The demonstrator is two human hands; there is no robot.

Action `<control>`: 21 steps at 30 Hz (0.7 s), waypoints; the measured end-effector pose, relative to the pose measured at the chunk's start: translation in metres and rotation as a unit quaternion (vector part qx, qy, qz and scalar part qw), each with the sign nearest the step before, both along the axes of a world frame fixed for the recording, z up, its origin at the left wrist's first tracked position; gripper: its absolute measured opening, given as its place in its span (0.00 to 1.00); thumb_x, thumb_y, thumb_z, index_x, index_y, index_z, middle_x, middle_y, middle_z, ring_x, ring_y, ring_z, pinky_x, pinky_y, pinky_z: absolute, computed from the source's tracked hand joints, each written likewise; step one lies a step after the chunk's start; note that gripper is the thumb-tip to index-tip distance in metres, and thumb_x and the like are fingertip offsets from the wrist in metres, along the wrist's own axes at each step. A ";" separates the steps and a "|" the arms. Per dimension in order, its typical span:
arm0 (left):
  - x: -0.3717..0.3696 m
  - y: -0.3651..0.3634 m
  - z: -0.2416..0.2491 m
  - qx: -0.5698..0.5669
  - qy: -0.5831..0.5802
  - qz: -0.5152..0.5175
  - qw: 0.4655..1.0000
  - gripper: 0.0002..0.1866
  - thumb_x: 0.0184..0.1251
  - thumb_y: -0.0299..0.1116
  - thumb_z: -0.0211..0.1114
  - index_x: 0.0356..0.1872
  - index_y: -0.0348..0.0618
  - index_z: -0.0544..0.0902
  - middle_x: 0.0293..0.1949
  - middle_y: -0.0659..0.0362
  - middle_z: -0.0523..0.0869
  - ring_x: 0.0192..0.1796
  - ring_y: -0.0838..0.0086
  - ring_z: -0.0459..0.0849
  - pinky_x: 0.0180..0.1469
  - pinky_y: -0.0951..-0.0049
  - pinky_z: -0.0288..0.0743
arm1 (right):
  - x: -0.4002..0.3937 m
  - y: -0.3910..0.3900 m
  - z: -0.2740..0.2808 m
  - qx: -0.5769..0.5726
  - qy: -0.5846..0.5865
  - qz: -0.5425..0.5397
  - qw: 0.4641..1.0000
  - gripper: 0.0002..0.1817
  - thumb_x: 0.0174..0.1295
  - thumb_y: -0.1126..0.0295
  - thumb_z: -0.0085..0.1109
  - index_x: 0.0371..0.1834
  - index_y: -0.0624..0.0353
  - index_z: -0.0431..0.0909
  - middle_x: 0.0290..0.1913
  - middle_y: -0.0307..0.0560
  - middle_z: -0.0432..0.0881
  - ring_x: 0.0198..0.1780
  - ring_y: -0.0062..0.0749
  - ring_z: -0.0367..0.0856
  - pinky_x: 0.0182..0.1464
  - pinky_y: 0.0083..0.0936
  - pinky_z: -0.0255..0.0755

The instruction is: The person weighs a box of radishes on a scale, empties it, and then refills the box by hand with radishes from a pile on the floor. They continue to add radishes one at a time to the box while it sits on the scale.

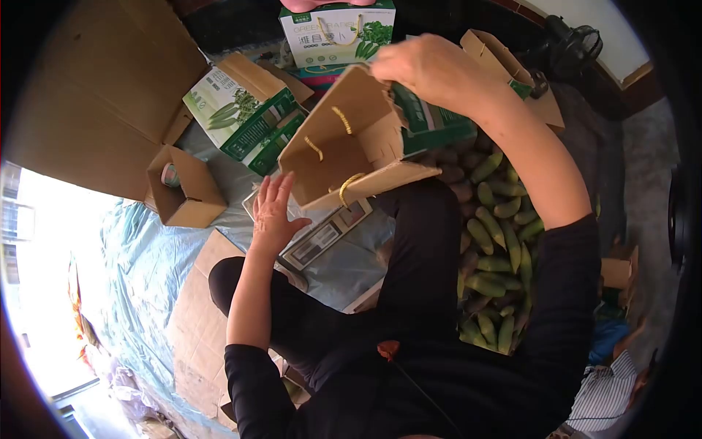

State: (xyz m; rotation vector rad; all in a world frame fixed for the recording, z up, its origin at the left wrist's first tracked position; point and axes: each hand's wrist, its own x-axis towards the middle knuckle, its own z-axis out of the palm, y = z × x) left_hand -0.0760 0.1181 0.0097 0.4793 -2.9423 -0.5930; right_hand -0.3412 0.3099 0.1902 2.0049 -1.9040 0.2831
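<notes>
An opened cardboard carton (351,146) with yellow rope handles and green printed sides is tilted in front of me, its brown inside facing me. My right hand (413,69) is at the top edge of the carton, its fingers closed on it. Near the carton's lower left side is my left hand (274,216), fingers spread, palm down, holding nothing. Below and between my hands lies a flat white-and-grey box (325,238) with a dark label. Many green radishes (497,234) are heaped to the right of my knee.
Printed green and white cartons (234,110) stand at the upper left, with a small open brown box (191,192) below them. A white radish carton (336,36) stands at the back. A black fan (574,47) is at the upper right. Plastic sheeting (146,271) covers the floor.
</notes>
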 end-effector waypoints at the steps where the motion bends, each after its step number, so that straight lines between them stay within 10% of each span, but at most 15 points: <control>1: -0.001 0.002 -0.001 -0.007 -0.042 -0.024 0.999 0.52 0.37 0.36 0.79 0.69 0.54 0.60 0.67 0.55 0.64 0.72 0.54 0.55 0.69 0.54 0.56 | 0.003 -0.010 0.004 0.001 -0.003 -0.003 1.000 0.05 0.57 0.71 0.48 0.27 0.58 0.73 0.28 0.49 0.76 0.31 0.47 0.77 0.33 0.35 0.70; 6: 0.003 0.004 -0.001 0.192 -0.056 -0.090 0.976 0.28 0.45 0.31 0.73 0.52 0.43 0.79 0.50 0.51 0.80 0.52 0.56 0.79 0.55 0.63 0.71 | 0.024 -0.044 0.035 -0.008 -0.047 0.059 0.997 0.05 0.56 0.72 0.53 0.27 0.61 0.76 0.25 0.48 0.80 0.29 0.39 0.82 0.32 0.32 0.72; 21: 0.026 0.005 -0.002 0.111 0.144 0.002 0.983 0.10 0.52 0.23 0.65 0.38 0.40 0.81 0.35 0.53 0.78 0.37 0.55 0.80 0.38 0.64 0.75 | 0.023 -0.076 0.014 -0.141 -0.178 0.100 0.969 0.04 0.50 0.76 0.55 0.27 0.62 0.79 0.24 0.54 0.81 0.29 0.46 0.82 0.32 0.34 0.73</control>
